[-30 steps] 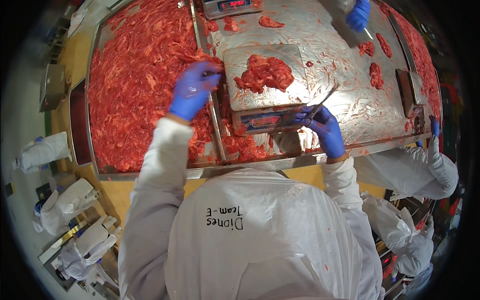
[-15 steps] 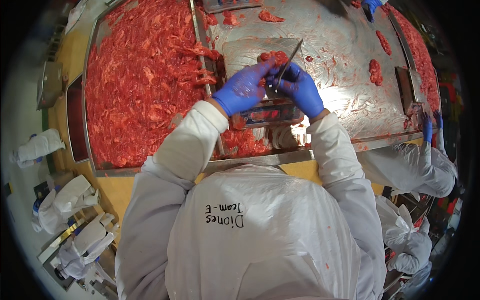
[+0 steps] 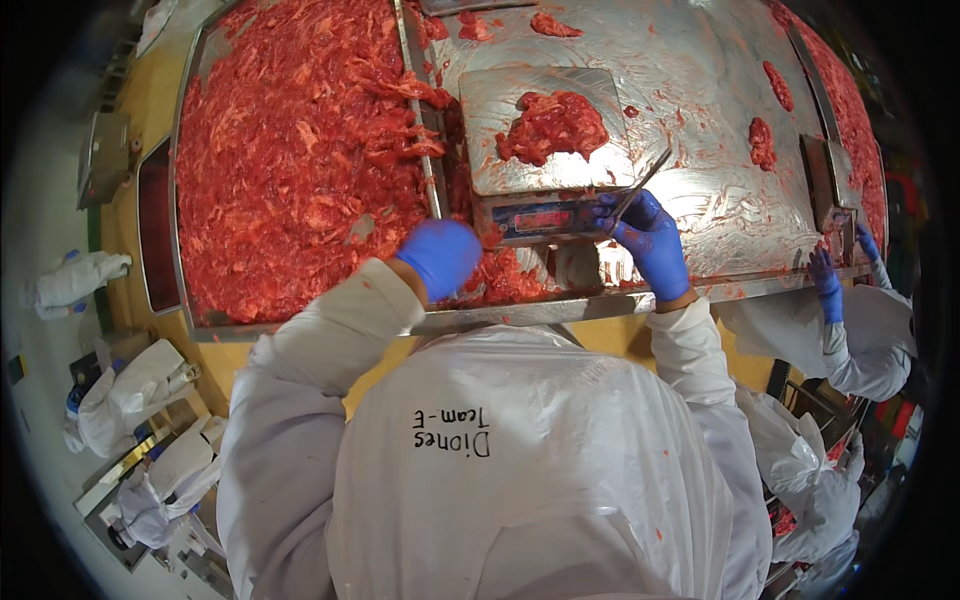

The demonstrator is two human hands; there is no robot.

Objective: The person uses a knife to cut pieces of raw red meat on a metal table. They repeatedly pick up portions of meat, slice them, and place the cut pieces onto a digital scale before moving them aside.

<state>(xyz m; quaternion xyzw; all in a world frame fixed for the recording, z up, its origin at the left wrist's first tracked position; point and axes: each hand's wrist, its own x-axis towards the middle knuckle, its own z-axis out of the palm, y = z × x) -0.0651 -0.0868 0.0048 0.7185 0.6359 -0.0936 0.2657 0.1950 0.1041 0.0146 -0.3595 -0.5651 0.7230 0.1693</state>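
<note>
A pile of raw red meat [image 3: 555,128] lies on the steel plate of a weighing scale [image 3: 485,178], whose lit red display faces me. My right hand [image 3: 648,235], blue-gloved, is beside the display at the scale's front right corner. Its fingers are closed round a slim metal-bladed tool [image 3: 645,182] that points up and away to the right; the grip is hidden, so its exact kind is unclear. My left hand [image 3: 440,258], also blue-gloved, hovers left of the scale over the tray's divider. Motion blurs it and its fingers do not show clearly.
A wide tray of meat trimmings [image 3: 300,170] fills the left. Loose meat pieces [image 3: 763,143] lie on the steel table [image 3: 700,90]; more scraps [image 3: 510,278] sit before the scale. A co-worker's gloved hand [image 3: 826,283] rests near the right edge. Other people in white stand on both sides.
Both hands have drawn back from the meat on the scale, the left one toward the near left, the right one to the near right with the bladed tool. The meat pile is now uncovered.
</note>
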